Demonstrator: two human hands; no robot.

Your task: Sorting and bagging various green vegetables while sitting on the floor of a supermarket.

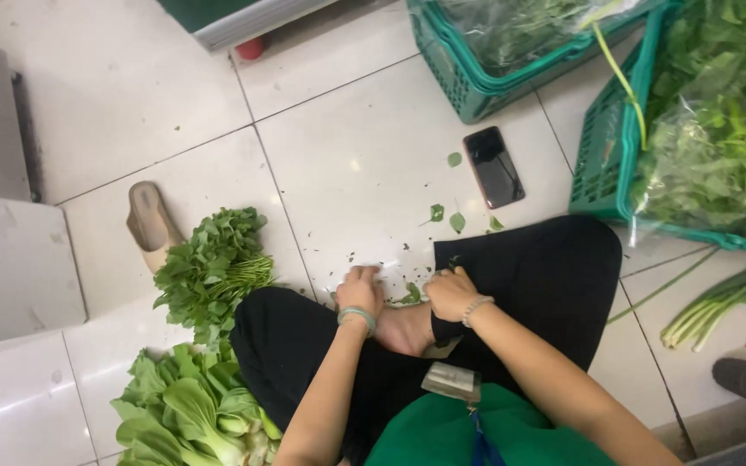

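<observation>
I am sitting on the white tile floor (364,164) with my legs crossed. My left hand (361,290) is curled down on the floor, and its fingers are bunched together. I cannot tell if anything is inside them. My right hand (451,293) is curled too, just beside my left hand, with its fingers tucked under. A small green leaf scrap (409,295) is lying between my two hands, right by my fingers. I cannot tell if I am pinching it.

More little leaf bits (446,216) are lying on the floor a bit past my hands. A black phone (494,167) is lying farther out past them. Near my left arm, a bunch of leafy greens (213,267) is lying on the floor, and bok choy (192,410) is piled closer to me. Out past my right hand, two green baskets (602,164) are holding bagged greens. Green onions (723,302) are lying well off to the right of my right arm.
</observation>
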